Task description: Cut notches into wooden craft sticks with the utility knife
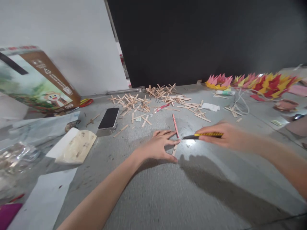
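Note:
My left hand point(161, 146) lies on the grey table with its fingers spread, pressing on a thin wooden stick point(175, 149) and touching the lower end of a red patterned strip point(175, 123). My right hand point(219, 135) is wrapped round a yellow and black craft knife point(208, 135). The knife's dark blade points left, its tip just right of my left fingertips. Behind both hands lie many wooden sticks point(134, 103), several of them joined into crosses.
A black phone point(108, 118) lies left of the sticks. Further left are a printed carton point(45, 81), a cream packet point(78, 147) and white paper point(44, 198). Coloured paper crowns point(273, 83), a white cable point(242, 102) and a glue stick point(224, 93) lie at the back right.

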`<state>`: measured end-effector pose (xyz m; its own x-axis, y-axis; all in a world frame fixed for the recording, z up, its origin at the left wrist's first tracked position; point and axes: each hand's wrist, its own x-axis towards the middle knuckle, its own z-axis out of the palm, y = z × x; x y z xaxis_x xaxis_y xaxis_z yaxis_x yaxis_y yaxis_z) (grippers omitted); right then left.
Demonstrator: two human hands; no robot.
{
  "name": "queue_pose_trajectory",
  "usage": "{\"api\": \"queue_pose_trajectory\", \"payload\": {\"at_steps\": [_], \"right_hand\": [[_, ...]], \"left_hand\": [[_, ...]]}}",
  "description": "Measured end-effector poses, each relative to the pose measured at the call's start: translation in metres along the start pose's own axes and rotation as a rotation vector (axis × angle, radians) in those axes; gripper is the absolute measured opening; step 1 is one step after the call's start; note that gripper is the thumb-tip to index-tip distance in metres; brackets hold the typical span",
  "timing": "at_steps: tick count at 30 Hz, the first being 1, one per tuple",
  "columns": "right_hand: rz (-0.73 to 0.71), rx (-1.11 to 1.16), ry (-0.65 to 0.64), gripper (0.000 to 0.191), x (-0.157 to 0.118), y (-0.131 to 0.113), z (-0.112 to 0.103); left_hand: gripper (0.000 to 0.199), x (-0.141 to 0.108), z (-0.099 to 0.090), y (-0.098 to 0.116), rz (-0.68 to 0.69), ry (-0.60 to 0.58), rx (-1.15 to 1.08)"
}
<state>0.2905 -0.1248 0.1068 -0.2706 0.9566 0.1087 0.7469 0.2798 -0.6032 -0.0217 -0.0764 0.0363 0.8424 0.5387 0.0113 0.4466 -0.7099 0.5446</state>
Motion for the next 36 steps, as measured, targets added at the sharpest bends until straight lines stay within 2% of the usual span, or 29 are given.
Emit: {"api": "queue_pose_trajectory", "payload": {"at_steps": [3, 7, 11, 16, 27, 36], "right_hand": [[-0.118, -0.27, -0.276, 0.038, -0.006, 0.001, 0.01], [-0.259, -0.391, -0.394, 0.04, -0.005, -0.002, 0.028], [-0.355, -0.459, -0.352, 0.04, 0.001, -0.003, 0.04], [-0.373, -0.477, -0.351, 0.04, 0.004, 0.001, 0.047], [-0.374, -0.479, -0.355, 0.038, 0.002, 0.003, 0.049], [-0.428, -0.502, -0.346, 0.038, 0.001, 0.006, 0.049]], "left_hand": [[0.084, 0.0, 0.004, -0.003, 0.007, 0.019, -0.009], [0.087, 0.001, 0.002, -0.002, -0.029, -0.019, -0.001], [0.085, 0.002, -0.001, 0.003, -0.05, -0.039, 0.026], [0.081, 0.002, 0.0, 0.002, -0.043, -0.023, 0.031], [0.08, 0.003, 0.002, 0.0, -0.044, -0.021, 0.042], [0.081, 0.003, 0.002, 0.0, -0.045, -0.022, 0.039]]}}
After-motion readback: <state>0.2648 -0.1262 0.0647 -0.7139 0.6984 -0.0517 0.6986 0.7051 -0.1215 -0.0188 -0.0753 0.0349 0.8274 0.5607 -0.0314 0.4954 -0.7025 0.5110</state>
